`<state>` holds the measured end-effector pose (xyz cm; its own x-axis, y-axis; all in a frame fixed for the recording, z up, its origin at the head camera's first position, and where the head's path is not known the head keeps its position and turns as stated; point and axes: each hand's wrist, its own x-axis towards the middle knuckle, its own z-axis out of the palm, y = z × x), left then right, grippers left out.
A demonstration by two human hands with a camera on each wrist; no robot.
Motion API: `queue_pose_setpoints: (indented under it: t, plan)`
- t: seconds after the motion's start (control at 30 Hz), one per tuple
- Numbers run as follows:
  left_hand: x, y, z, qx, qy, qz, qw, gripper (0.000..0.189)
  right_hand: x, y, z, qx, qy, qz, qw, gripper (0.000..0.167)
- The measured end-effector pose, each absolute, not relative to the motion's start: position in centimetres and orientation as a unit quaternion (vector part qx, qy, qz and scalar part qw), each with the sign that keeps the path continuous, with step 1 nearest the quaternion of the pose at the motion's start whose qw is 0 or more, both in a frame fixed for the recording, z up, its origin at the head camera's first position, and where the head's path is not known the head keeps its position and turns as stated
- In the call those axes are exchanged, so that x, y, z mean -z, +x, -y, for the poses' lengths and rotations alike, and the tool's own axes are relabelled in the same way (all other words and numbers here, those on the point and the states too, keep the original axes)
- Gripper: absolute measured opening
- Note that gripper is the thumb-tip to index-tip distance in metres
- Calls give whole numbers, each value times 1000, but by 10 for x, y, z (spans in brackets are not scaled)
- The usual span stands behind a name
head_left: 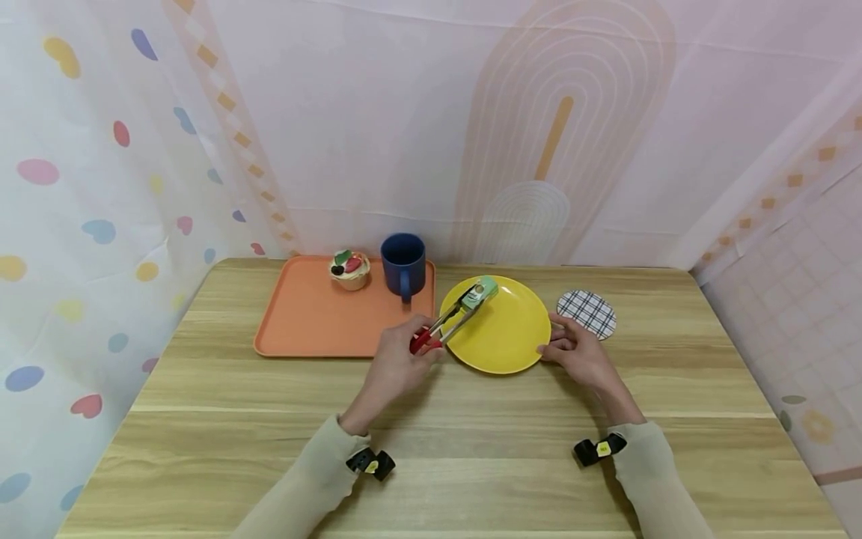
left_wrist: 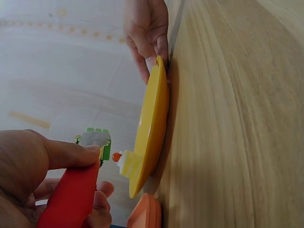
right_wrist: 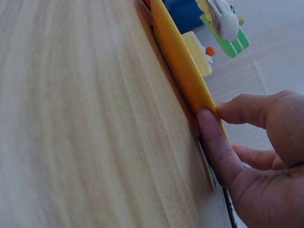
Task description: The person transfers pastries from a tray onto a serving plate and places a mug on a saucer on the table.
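My left hand (head_left: 400, 355) holds a pair of tongs by its red handles (left_wrist: 71, 197). A green toy cake piece (head_left: 481, 292) is pinched between the tongs' tips, above the left part of a yellow plate (head_left: 501, 340). On the plate stands a pale yellow toy cake piece (right_wrist: 196, 53) with a small orange ball on top; it shows in both wrist views but is hard to make out in the head view. The plate's right rim is pinched by my right hand (head_left: 581, 352), with fingers on both faces of the rim in the right wrist view.
An orange tray (head_left: 313, 322) lies left of the plate, bearing a cupcake (head_left: 350, 271) and a dark blue mug (head_left: 404, 266). Right of the plate is a round checked coaster (head_left: 589, 311), close to my right hand. A patterned curtain (head_left: 377, 150) hangs behind the wooden table (head_left: 485, 464).
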<state>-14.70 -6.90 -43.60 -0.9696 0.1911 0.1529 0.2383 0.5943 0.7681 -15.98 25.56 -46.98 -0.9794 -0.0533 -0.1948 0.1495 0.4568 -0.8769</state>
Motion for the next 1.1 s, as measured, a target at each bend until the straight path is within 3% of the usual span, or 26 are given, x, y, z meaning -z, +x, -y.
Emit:
queue_pose_setpoints:
  t: [1.1]
  plan:
    - [448,-152,51,396,-122,909,-40,30,468,-158,-254,511,34,-854,94,73]
